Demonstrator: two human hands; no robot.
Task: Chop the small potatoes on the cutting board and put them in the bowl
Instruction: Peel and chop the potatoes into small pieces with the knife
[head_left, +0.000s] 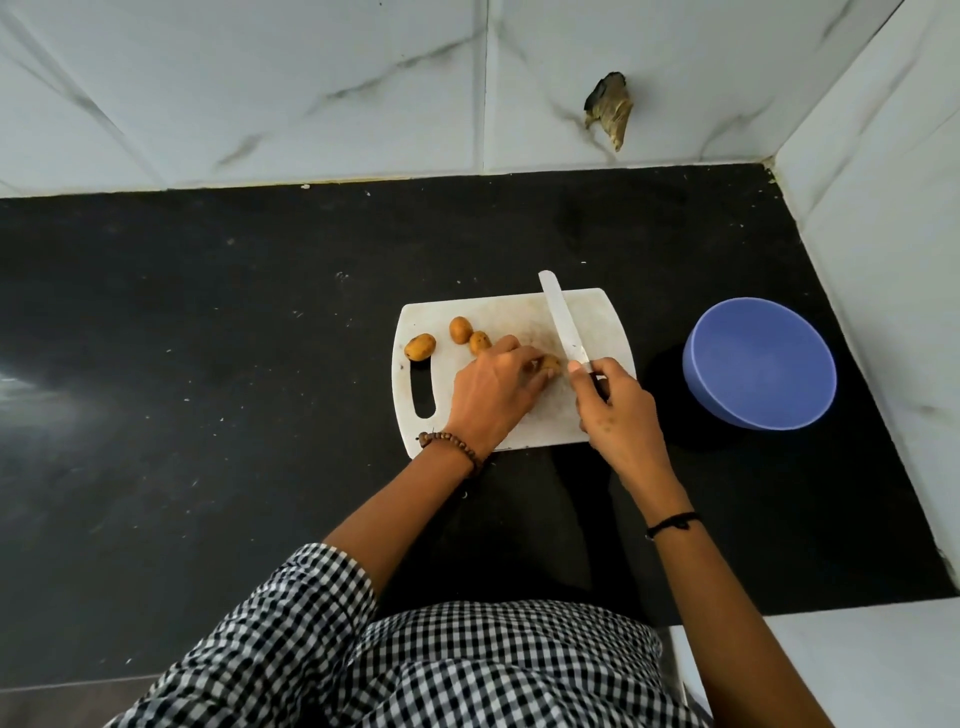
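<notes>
1. Nearest me I log a checked shirt (441, 670), its left sleeve rolled above the elbow.
2. Black thread band (672, 524) on the right wrist; brown bead bracelet (452, 446) on the left wrist, over the near edge of the board.
3. Left hand (493, 395): palm down on the board, fingers (527, 361) curled over one small potato (550, 362) and pinning it in place; only its right end shows.
4. Right hand (618, 410): clenched around the dark handle of a knife (563, 325), index finger laid along the top. The pale blade slants away from me, just right of the pinned potato, its tip past the board's far edge. I cannot tell whether the edge touches the potato.
5. White cutting board (519, 312), flat on the desk, handle slot at its left end.
6. Three whole potatoes on the board's far left: one (420, 346) above the slot, two (460, 330) (480, 343) touching each other near the left knuckles.
7. Blue bowl (727, 405), right of the board and apart from it, upright.
8. Black desk (208, 364), speckled with pale flecks.
9. Farthest: white marbled wall tiles (311, 78), with a ragged hole (610, 109) stuffed with brownish material.
</notes>
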